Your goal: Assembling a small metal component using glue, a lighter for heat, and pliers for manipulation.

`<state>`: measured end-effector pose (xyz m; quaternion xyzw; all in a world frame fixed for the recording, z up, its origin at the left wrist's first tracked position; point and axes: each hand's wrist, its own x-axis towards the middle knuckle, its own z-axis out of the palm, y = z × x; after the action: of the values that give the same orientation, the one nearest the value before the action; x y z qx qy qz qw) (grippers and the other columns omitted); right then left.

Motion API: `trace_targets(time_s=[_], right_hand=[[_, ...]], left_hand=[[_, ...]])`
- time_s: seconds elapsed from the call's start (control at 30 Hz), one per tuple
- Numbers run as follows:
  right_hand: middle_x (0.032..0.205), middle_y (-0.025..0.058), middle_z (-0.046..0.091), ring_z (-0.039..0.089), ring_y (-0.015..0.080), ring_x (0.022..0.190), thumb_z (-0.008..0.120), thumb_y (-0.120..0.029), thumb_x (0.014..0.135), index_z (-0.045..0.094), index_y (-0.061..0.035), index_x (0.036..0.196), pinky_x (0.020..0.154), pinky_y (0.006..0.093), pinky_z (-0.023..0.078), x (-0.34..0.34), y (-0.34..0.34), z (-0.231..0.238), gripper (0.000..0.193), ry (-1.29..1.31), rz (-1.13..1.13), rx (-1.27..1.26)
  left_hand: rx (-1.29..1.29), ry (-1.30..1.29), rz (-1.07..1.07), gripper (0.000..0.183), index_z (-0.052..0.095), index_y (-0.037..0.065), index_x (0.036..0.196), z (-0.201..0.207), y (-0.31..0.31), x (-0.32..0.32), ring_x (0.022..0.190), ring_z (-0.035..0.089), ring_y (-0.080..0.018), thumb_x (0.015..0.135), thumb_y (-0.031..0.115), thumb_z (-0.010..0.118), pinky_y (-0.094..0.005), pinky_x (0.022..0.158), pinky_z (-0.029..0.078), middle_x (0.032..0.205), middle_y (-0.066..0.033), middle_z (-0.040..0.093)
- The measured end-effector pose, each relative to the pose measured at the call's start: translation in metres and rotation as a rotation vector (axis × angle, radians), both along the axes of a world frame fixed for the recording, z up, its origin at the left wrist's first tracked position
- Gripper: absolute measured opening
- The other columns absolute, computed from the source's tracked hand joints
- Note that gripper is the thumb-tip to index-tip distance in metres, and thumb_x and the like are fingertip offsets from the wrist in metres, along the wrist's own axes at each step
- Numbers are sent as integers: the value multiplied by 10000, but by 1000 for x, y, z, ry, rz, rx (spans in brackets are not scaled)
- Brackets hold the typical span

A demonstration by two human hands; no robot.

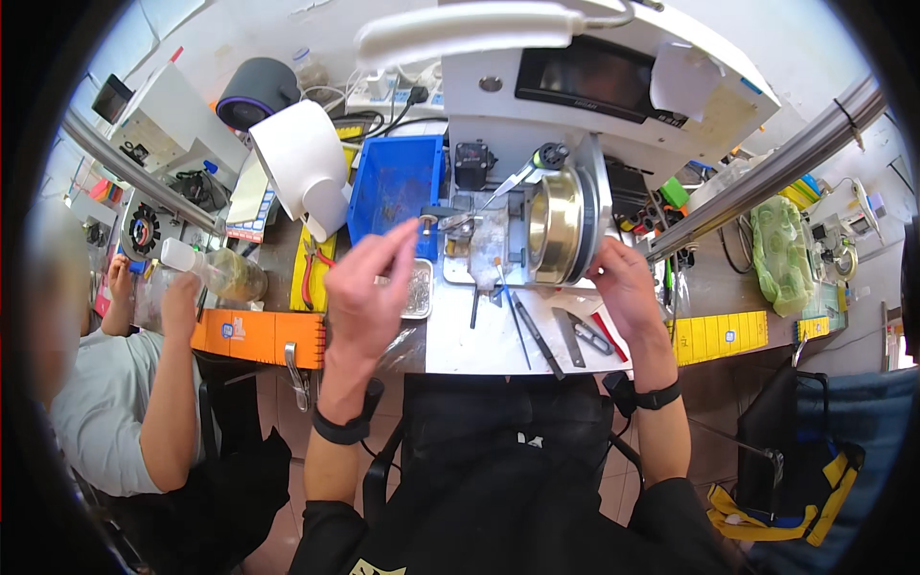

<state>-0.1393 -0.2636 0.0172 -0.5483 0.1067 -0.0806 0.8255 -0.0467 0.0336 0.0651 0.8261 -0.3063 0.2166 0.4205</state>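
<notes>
A brass-coloured drum [548, 228] with a dark rim is mounted upright on a small bench machine in front of me. My right hand [623, 286] is at its right side, fingers bent and pressed to the rim's lower edge. My left hand [367, 292] is raised left of the machine, with its fingers curled and thumb and forefinger close together. Whatever lies in that pinch is too small to make out. Just beyond those fingertips is a small metal fitting [428, 224] on the machine's metal bed [492, 244]. A slim silver tool with a black end [525, 174] slants over the bed.
A blue bin [395, 182] stands behind my left hand, with a small metal tray [419, 290] below it. Tweezers, a brush and a blade [567, 337] lie on white paper. Red-handled pliers [310, 273] are further left. A co-worker [125, 402] sits at left; a lamp [470, 34] hangs above.
</notes>
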Motion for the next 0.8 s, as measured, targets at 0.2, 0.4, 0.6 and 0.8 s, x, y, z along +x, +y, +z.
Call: trace_targets(time_s=[0.2,0.4,0.6,0.8], right_hand=[[809,-26,551,466,91,757,594,-185,1008,667,6,1104,745,263,419,7,10,11,226,23,-68,21],[791,-23,557,474,81,729,573,-191,1013,667,2,1098,699,256,418,7,33,25,231,89,-160,-39],[660,27,506,467,83,554,456,-197,1042,614,16,915,523,224,375,-25,84,10,294,-126,-520,-231],[916,62,620,599,106,704,577,-253,1021,609,19,1083,612,260,505,-15,152,33,281,73,65,-19]], left_hand=[[-227,217,69,251,732,40,1161,-18,1,31,612,611,-75,921,7,667,-222,559,509,781,-46,689],[-173,235,26,182,743,-22,1048,-55,-3,41,603,642,-105,896,-35,643,-245,551,519,772,-86,691],[-86,258,-31,161,736,-47,998,-70,-15,17,568,658,-136,862,-32,652,-246,533,504,763,-120,694],[-3,220,64,230,746,7,983,-52,-30,4,571,638,-236,806,154,753,-351,557,493,747,-146,675]])
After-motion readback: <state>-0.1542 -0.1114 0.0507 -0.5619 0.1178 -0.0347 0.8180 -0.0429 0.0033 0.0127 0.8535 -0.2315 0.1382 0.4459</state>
